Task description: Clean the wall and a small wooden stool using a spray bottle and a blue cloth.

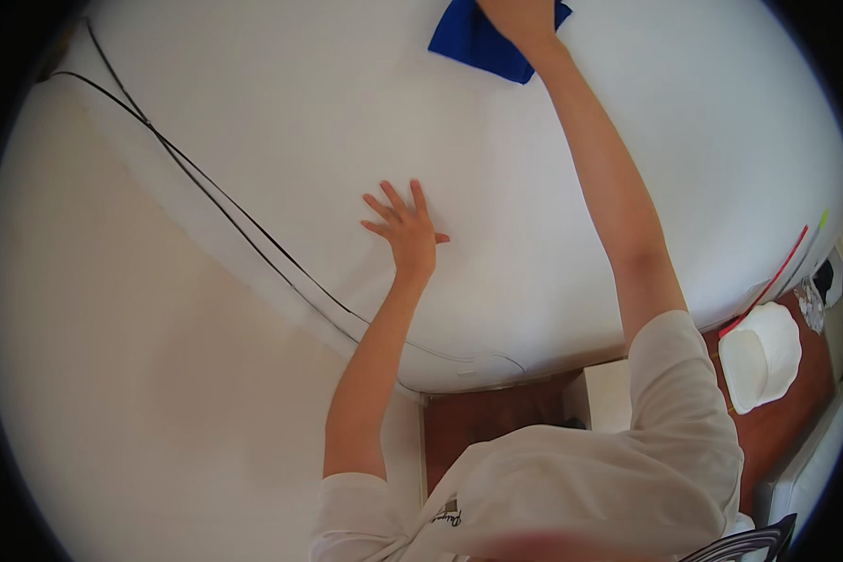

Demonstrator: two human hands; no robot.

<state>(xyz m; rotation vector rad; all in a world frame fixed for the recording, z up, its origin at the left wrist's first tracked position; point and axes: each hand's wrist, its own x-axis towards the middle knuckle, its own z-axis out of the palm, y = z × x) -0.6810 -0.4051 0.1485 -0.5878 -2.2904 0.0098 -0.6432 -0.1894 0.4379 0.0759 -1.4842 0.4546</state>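
Note:
My right hand (523, 20) is stretched up to the top edge of the view, partly cut off there. Under it a blue cloth (474, 46) lies against the white wall (309, 126); the fingers are out of sight, but the palm presses the cloth flat. Lower down and to the left, my left hand (413, 235) rests on the same wall with its fingers spread, holding nothing. Two black cables (218, 193) run down the wall near the corner, left of my left hand, and pass behind my left forearm.
A second wall (147, 337) meets the first at the left. Below is a reddish-brown floor (492, 414) with a white box-like piece (608, 393) by my body. At the right stand a white bin with a liner (759, 358) and a red stick (780, 270) leaning on the wall.

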